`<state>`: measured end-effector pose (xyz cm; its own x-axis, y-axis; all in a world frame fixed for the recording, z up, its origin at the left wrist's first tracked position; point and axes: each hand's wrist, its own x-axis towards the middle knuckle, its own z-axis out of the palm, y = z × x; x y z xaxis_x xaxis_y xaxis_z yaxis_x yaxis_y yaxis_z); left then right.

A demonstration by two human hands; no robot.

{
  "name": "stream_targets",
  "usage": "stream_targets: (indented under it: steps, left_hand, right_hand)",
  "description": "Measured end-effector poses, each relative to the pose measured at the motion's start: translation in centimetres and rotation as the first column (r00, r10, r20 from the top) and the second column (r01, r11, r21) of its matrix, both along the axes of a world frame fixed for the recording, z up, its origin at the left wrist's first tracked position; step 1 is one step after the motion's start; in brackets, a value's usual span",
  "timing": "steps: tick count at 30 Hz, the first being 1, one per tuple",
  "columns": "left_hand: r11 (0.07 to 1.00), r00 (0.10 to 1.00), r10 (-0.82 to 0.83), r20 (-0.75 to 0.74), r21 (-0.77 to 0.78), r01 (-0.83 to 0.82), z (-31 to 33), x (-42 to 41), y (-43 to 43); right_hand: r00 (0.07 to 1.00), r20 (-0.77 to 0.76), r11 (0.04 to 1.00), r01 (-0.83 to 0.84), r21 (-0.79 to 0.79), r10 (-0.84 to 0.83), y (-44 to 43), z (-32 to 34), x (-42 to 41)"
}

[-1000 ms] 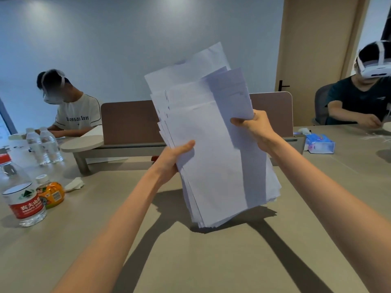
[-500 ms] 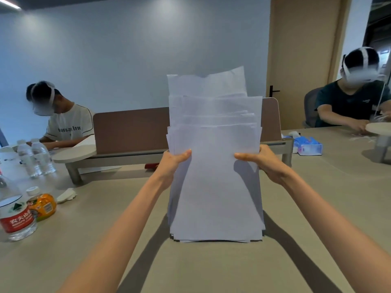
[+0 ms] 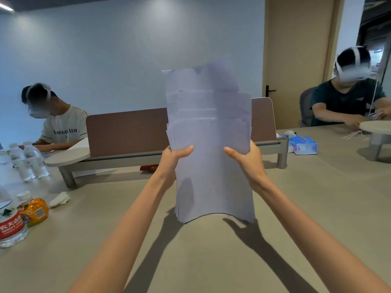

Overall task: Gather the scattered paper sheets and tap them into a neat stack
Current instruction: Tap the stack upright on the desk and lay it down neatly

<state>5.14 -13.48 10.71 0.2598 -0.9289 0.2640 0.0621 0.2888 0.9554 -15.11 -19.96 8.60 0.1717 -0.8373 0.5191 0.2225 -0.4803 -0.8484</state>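
Head view: a thick bundle of white paper sheets [image 3: 208,144] stands upright above the middle of the beige surface [image 3: 317,208], its bowed lower edge near it, tops uneven. The left hand [image 3: 172,158] and right hand [image 3: 247,159] clasp its two side edges.

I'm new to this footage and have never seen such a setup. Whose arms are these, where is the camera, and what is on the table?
There is no machine here. A person wears one wide-angle camera on the head, so you see their own two bare arms reaching forward. The left hand and right hand grip the sides of a stack of paper sheets, held upright with its lower edge at the table; the top edges are uneven. On the table's left stand water bottles, an orange bottle and a crumpled tissue; a tissue pack lies on the right. Two other people sit at the far side.
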Motion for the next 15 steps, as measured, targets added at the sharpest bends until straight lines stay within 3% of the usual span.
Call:
stream_targets:
  steps: [6, 10, 15]
  left_hand:
    - [0.993, 0.992, -0.101, 0.079, 0.075, 0.095, -1.4, 2.1, -0.1]
    - [0.985, 0.985, -0.126, 0.117, 0.134, 0.110, -0.9, 3.4, -0.4]
    - [0.955, 0.940, -0.267, 0.212, 0.188, 0.228, 1.2, 2.0, -0.4]
  right_hand:
    - [0.996, -0.014, 0.983, -0.084, 0.164, 0.087, -1.7, 0.3, -2.4]
    - [0.992, -0.112, 0.991, -0.051, 0.124, 0.065, -2.6, 0.1, -3.7]
    - [1.000, 0.026, 0.996, 0.008, 0.094, -0.011, -2.6, 0.6, -2.8]
